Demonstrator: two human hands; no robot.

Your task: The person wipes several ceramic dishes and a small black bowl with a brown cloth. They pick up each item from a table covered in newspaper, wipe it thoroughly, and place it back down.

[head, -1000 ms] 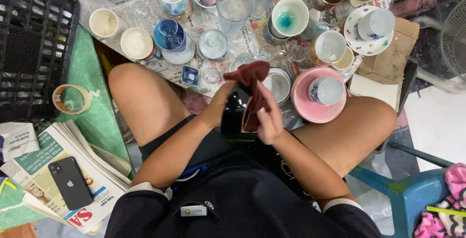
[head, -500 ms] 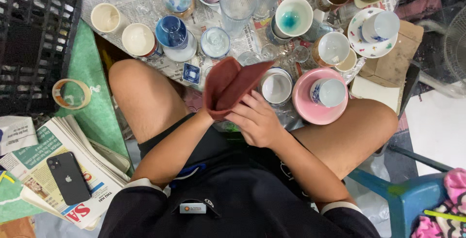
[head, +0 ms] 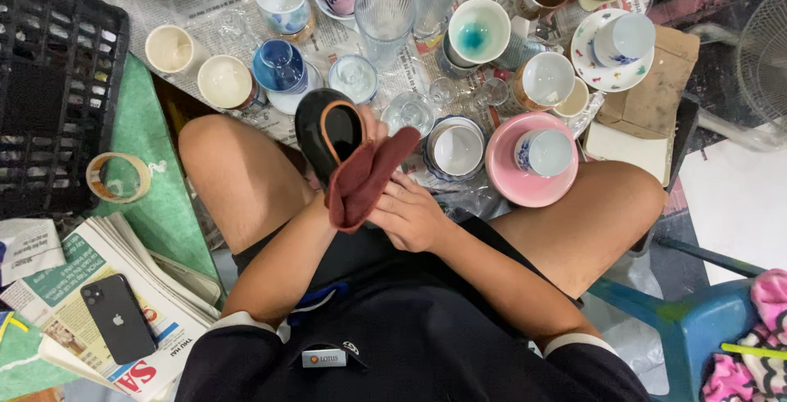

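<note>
Head view: left hand point(head: 361, 127) grips the tilted black cup point(head: 328, 131) while right hand point(head: 410, 213) clutches the red cloth point(head: 365, 177) against its rim for wiping.

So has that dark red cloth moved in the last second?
Yes. The dark red cloth dropped from the pink saucer's height towards the lap, baring the black cup.

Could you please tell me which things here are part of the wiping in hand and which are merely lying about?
In hand:
- dark glossy bowl, left hand behind it
- dark red cloth, right hand against it

Lying about:
- pink saucer bearing a cup
- tape roll
- black phone on newspapers
- black crate
</note>
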